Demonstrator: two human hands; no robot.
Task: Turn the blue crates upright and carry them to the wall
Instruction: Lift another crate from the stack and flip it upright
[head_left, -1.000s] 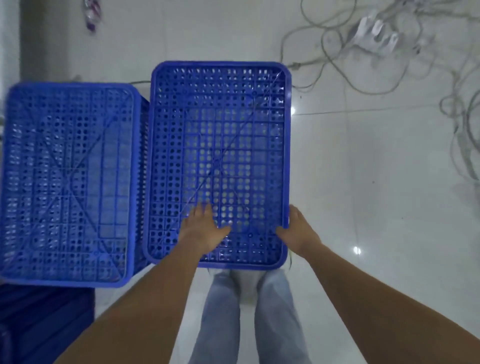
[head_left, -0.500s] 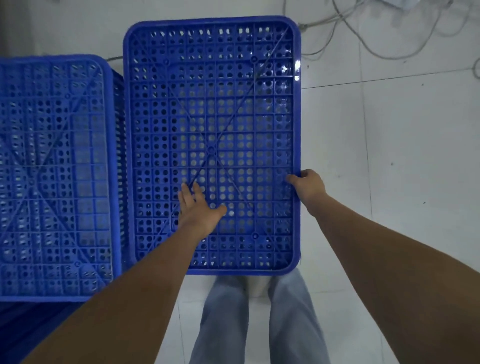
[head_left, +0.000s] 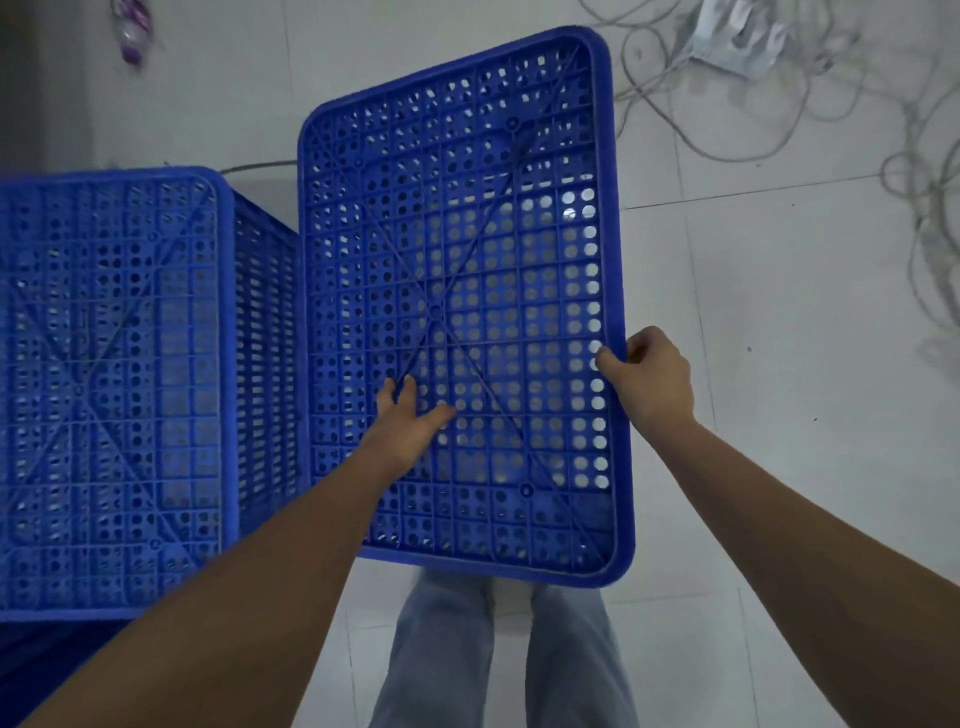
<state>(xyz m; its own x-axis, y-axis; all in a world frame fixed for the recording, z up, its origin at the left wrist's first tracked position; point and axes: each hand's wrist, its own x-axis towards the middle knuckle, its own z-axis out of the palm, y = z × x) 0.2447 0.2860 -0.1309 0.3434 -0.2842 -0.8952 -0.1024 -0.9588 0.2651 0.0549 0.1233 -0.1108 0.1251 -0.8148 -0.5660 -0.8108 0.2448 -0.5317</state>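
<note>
Left of both hands, a second blue crate (head_left: 109, 395) is seen bottom-up, lying just beside the one being handled, with a further dark blue surface (head_left: 47, 660) partly shown beneath its near edge. Directly ahead of the hands, the handled blue crate (head_left: 457, 291) is presented with its perforated base toward the camera, so it is judged not yet upright; its long axis runs away from the person, skewed slightly to the right at the far end. On that base the left hand (head_left: 410, 428) is laid flat, fingers spread and straight, at the near-left part, with the forearm reaching in from the lower left. At the right long edge the right hand (head_left: 649, 374) is curled round the rim, thumb on the base side and fingers wrapped behind it. The coming flip is judged to turn on this rim grip, the right hand being the holder and the left merely steadying. Beyond the right hand, loose cables (head_left: 810, 104) lie on the tiled floor (head_left: 779, 312).
</note>
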